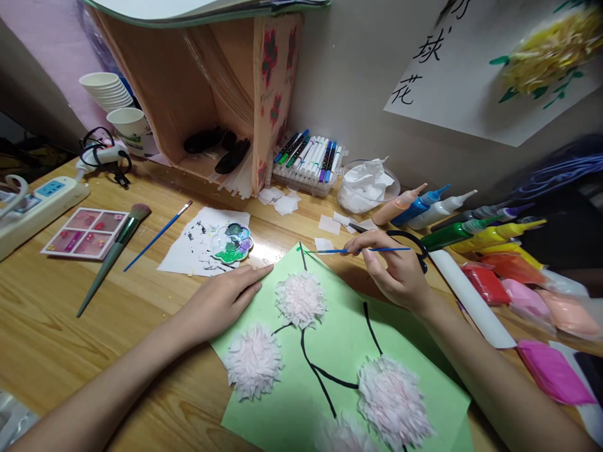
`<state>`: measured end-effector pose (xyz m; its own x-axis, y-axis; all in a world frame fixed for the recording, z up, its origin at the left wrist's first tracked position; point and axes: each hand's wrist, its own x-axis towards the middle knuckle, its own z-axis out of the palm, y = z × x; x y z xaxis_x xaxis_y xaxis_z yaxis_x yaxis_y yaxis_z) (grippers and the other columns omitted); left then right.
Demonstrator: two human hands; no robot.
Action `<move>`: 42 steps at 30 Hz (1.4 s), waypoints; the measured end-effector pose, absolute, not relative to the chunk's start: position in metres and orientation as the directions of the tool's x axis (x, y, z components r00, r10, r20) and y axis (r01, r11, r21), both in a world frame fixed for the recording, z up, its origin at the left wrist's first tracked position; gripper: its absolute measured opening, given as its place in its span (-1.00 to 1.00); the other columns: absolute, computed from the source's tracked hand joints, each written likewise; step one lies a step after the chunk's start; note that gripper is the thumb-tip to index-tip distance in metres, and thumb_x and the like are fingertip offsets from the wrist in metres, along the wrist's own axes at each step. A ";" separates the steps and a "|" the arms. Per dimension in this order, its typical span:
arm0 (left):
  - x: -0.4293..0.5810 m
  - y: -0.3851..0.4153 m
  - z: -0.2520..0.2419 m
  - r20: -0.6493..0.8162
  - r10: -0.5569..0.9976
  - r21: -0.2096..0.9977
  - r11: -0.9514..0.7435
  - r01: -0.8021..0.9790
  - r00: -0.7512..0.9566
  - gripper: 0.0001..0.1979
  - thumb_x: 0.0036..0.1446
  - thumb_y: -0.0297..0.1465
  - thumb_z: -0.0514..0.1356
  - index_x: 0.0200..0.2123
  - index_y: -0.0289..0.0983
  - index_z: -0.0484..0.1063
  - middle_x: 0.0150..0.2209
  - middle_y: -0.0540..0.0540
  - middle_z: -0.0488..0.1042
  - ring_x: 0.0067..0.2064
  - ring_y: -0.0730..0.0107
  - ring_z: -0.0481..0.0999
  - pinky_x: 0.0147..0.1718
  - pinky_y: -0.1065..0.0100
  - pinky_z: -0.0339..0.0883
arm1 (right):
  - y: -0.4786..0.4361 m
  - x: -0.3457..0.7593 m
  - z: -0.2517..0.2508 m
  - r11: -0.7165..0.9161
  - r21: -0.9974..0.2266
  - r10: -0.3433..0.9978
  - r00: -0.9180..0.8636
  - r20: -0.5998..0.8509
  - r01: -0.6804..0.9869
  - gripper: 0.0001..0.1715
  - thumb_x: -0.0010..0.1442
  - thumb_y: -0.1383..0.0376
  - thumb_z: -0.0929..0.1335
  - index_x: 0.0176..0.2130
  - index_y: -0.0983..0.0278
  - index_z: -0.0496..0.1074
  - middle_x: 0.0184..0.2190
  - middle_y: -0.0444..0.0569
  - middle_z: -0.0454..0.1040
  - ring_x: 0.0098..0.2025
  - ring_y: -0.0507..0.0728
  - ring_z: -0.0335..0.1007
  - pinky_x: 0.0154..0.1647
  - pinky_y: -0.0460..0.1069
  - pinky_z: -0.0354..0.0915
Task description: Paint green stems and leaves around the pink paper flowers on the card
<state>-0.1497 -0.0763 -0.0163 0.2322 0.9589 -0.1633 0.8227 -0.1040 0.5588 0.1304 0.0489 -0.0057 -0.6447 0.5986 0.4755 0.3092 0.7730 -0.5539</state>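
My right hand pinches a thin blue paintbrush. Its tip touches the top corner of a green sheet of paper, beside a small green painted mark near a black stem line. My left hand lies flat on the sheet's left edge, fingers stretched out. Fluffy pale pink paper flowers sit on the sheet: one near the top, one at the left and one at the lower right. Another is cut off at the bottom edge. Black painted stems run between them.
A flower-shaped paint palette rests on stained white paper. Left of it lie another blue brush and a large green-handled brush. Scissors, paint bottles, a marker box and clay packs surround the right side.
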 end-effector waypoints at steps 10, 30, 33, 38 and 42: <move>-0.150 -0.077 -0.015 -0.146 0.962 0.566 -0.109 0.817 0.230 -0.57 0.31 -0.27 -0.07 0.21 -0.11 0.26 0.12 -0.06 0.43 0.10 0.22 0.43 0.04 0.16 0.32 | 0.049 0.132 -0.006 0.746 -0.597 0.623 -0.625 0.471 0.294 -0.82 0.28 0.32 0.18 -0.24 0.20 0.36 -0.37 -0.04 0.46 -0.31 0.12 0.44 -0.26 0.02 0.34; -0.150 -0.077 -0.015 -0.142 0.962 0.575 -0.111 0.810 0.232 -0.57 0.31 -0.27 -0.07 0.20 -0.14 0.27 0.10 -0.09 0.45 0.06 0.21 0.45 0.01 0.17 0.33 | 0.048 0.130 -0.006 0.772 -0.559 0.599 -0.641 0.480 0.302 -0.82 0.28 0.35 0.19 -0.23 0.21 0.36 -0.35 -0.04 0.48 -0.28 0.12 0.44 -0.23 0.02 0.33; -0.150 -0.077 -0.016 -0.130 0.964 0.580 -0.115 0.806 0.231 -0.57 0.31 -0.26 -0.07 0.20 -0.12 0.27 0.10 -0.07 0.45 0.05 0.21 0.46 0.00 0.16 0.34 | 0.048 0.130 -0.005 0.772 -0.560 0.595 -0.651 0.472 0.300 -0.81 0.27 0.35 0.18 -0.25 0.20 0.36 -0.37 -0.04 0.47 -0.30 0.12 0.44 -0.24 0.02 0.33; -0.150 -0.077 -0.016 -0.146 0.962 0.573 -0.108 0.813 0.231 -0.57 0.31 -0.26 -0.07 0.21 -0.13 0.25 0.13 -0.06 0.42 0.09 0.23 0.42 0.05 0.17 0.30 | 0.048 0.131 -0.004 0.761 -0.574 0.614 -0.621 0.488 0.301 -0.82 0.27 0.35 0.19 -0.24 0.20 0.36 -0.36 -0.05 0.46 -0.30 0.11 0.42 -0.25 0.01 0.32; -0.149 -0.077 -0.015 -0.155 0.960 0.573 -0.105 0.813 0.234 -0.57 0.32 -0.27 -0.07 0.21 -0.15 0.25 0.13 -0.07 0.42 0.09 0.24 0.42 0.04 0.19 0.30 | 0.048 0.131 -0.004 0.777 -0.554 0.588 -0.657 0.471 0.299 -0.81 0.27 0.38 0.18 -0.23 0.20 0.35 -0.35 -0.04 0.46 -0.28 0.11 0.43 -0.23 0.02 0.33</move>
<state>-0.1495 -0.0768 -0.0149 0.2337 0.9598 -0.1552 0.8129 -0.1053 0.5728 0.1308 0.0484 -0.0039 -0.6573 0.5884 0.4709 0.2985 0.7770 -0.5542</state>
